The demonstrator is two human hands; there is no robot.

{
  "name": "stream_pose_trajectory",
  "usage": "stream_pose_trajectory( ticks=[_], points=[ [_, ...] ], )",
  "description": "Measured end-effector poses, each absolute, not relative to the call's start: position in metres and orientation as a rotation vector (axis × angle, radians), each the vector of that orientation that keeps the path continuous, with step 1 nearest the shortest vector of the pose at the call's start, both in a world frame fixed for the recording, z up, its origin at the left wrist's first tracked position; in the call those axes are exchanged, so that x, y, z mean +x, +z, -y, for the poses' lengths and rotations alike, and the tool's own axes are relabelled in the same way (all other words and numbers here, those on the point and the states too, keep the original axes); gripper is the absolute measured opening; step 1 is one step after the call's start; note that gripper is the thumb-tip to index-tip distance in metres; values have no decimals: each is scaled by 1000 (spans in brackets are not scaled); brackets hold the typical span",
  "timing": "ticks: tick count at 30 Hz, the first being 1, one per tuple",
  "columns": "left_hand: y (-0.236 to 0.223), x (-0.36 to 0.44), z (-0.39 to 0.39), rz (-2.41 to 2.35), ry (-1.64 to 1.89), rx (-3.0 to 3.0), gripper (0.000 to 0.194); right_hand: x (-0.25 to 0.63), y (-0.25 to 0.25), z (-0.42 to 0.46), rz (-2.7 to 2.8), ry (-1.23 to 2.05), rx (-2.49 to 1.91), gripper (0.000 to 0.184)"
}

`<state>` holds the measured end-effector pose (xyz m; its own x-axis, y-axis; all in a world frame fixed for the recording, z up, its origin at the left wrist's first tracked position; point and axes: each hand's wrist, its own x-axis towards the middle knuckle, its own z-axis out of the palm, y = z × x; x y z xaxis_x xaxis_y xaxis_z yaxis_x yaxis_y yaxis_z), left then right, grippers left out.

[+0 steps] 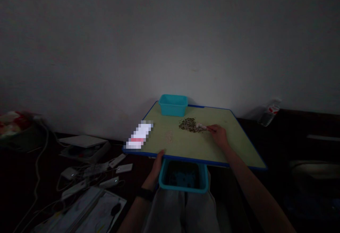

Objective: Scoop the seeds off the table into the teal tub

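A small pale green table (pixel 231 144) with a blue rim stands before me against a white wall. My right hand (pixel 218 134) rests on it, fingers pinched on a small whitish card-like piece (pixel 202 127) that touches a heap of small dark grains (pixel 189 124). A fainter patch of pale grains (pixel 169 136) lies to the left. My left hand (pixel 156 166), a dark band on its wrist, grips the near left corner of a teal tub (pixel 183 188) held on my lap below the table's front edge.
A second teal tub (pixel 173 104) stands at the table's far edge. A blurred white and pink thing (pixel 140 135) lies on the table's left side. Cables, adapters and papers (pixel 87 176) litter the dark floor at left. A plastic bottle (pixel 269 112) leans at the right.
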<state>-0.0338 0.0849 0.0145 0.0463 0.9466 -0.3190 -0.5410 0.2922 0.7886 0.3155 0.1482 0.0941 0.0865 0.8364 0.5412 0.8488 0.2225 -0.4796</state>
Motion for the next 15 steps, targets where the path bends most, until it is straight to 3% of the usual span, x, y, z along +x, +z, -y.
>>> stream_pose_trajectory(
  ticks=[15],
  points=[
    [35,-31,-76,-944,1216,519,32,312,93,-145,1821,-82,-1535,22]
  ],
)
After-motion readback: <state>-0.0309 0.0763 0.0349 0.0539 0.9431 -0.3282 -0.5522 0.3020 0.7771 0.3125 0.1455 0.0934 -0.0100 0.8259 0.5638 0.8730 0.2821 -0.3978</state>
